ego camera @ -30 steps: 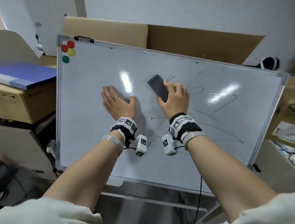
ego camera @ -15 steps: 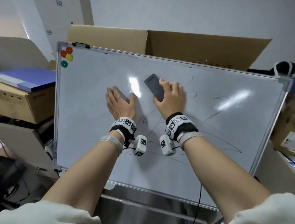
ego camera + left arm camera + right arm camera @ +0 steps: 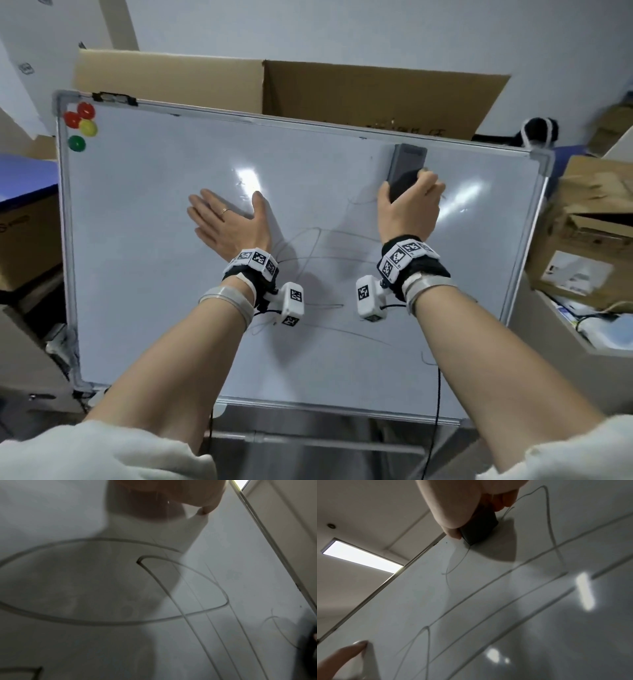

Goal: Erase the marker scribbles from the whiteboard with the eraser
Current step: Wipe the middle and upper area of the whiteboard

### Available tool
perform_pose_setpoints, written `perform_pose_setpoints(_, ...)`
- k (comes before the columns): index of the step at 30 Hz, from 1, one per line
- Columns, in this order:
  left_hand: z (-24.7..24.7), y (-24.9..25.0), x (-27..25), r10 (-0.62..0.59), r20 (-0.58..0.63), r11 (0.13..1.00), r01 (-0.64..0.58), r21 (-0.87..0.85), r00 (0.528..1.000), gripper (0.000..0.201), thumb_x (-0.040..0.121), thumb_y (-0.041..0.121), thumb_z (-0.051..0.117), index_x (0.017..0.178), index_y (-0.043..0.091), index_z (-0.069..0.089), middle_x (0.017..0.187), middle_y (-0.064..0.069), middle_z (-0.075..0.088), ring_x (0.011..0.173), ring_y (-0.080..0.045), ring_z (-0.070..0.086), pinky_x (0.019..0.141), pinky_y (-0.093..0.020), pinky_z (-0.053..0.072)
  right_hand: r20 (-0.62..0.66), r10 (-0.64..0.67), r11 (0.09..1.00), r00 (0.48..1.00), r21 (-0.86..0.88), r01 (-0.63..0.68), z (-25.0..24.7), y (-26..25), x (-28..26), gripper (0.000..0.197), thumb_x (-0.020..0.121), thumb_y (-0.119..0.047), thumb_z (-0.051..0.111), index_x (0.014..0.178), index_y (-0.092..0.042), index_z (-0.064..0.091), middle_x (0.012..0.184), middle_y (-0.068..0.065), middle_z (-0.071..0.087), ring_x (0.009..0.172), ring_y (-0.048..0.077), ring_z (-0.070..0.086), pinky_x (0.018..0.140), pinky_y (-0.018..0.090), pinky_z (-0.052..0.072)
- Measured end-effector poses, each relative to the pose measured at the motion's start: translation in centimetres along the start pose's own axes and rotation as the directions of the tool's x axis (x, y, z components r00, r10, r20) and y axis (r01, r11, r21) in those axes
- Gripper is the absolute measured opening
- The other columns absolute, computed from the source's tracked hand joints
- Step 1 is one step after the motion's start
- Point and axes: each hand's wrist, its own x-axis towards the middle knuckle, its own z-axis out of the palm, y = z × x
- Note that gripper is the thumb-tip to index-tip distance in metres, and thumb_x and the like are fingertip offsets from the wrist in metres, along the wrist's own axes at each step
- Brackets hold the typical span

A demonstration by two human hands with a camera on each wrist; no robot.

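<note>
Eraser, dark and oblong, lay pressed against the whiteboard near its top edge, its lower end wrapped by the curled fingers and thumb of the right hand, its upper end jutting toward 12 o'clock. At 9 o'clock from it, the left hand rested flat on the board, fingers straight and spread. Marker scribbles looped between and below the wrists, at 6 to 7 o'clock. Four round magnets sat in the top left corner; a cardboard box stood behind.
</note>
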Motion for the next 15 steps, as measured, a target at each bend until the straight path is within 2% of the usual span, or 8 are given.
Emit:
perform_pose_setpoints(2, -0.5, -0.3, 0.3, -0.002, 0.022, 1.000, 0.002, -0.013, 1.000, 0.098, 0.082, 0.074, 0.034, 0.156, 0.017, 0.005, 0.164, -0.001, -0.001, 0.151, -0.019, -0.004, 0.122, -0.042, 0.004, 0.038, -0.038, 0.999, 0.999, 0.018, 0.037, 0.5, -1.0, -0.7, 0.054, 0.085, -0.043, 0.067, 0.122, -0.010, 0.046, 0.119, 0.016, 0.052, 0.098, 0.037, 0.059, 0.080, 0.047, 0.055)
perform_pose_setpoints(4, -1.2, -0.9, 0.8, 0.009, 0.048, 1.000, -0.008, -0.026, 0.999, 0.097, 0.082, 0.073, 0.038, 0.156, 0.019, 0.006, 0.164, 0.001, -0.001, 0.151, -0.017, -0.004, 0.122, -0.040, 0.004, 0.117, -0.146, 0.989, 0.982, 0.027, 0.144, 1.4, -2.6, -1.9, 0.055, 0.084, -0.043, 0.068, 0.123, -0.011, 0.048, 0.117, 0.016, 0.053, 0.098, 0.036, 0.059, 0.081, 0.045, 0.053)
perform_pose_setpoints(8, -2.0, -2.0, 1.6, 0.047, 0.084, 0.998, -0.043, -0.056, 0.995, 0.096, 0.081, 0.074, 0.043, 0.156, 0.021, 0.012, 0.163, 0.004, 0.003, 0.151, -0.015, -0.002, 0.122, -0.037, 0.008, 0.305, -0.346, 0.934, 0.887, 0.023, 0.357, 3.2, -5.9, -5.0, 0.055, 0.082, -0.043, 0.071, 0.126, -0.017, 0.051, 0.117, 0.011, 0.055, 0.101, 0.031, 0.056, 0.086, 0.038, 0.046)
perform_pose_setpoints(13, -1.5, -1.3, 1.4, 0.024, 0.103, 0.998, -0.018, -0.061, 0.994, 0.095, 0.084, 0.071, 0.042, 0.156, 0.019, 0.009, 0.164, 0.003, -0.001, 0.151, -0.016, -0.004, 0.122, -0.037, 0.006, 0.340, -0.404, 0.906, 0.849, 0.023, 0.422, 3.3, -6.5, -5.6, 0.056, 0.080, -0.043, 0.072, 0.127, -0.019, 0.052, 0.115, 0.009, 0.056, 0.104, 0.029, 0.054, 0.090, 0.038, 0.045)
perform_pose_setpoints(15, -1.2, -0.8, 1.0, 0.011, 0.075, 0.999, -0.007, -0.047, 0.997, 0.095, 0.084, 0.071, 0.042, 0.156, 0.019, 0.009, 0.164, 0.003, 0.001, 0.151, -0.016, -0.002, 0.121, -0.037, 0.006, 0.314, -0.367, 0.921, 0.875, -0.008, 0.389, 2.6, -5.5, -4.1, 0.056, 0.081, -0.042, 0.072, 0.126, -0.017, 0.050, 0.115, 0.010, 0.055, 0.102, 0.030, 0.055, 0.088, 0.040, 0.046)
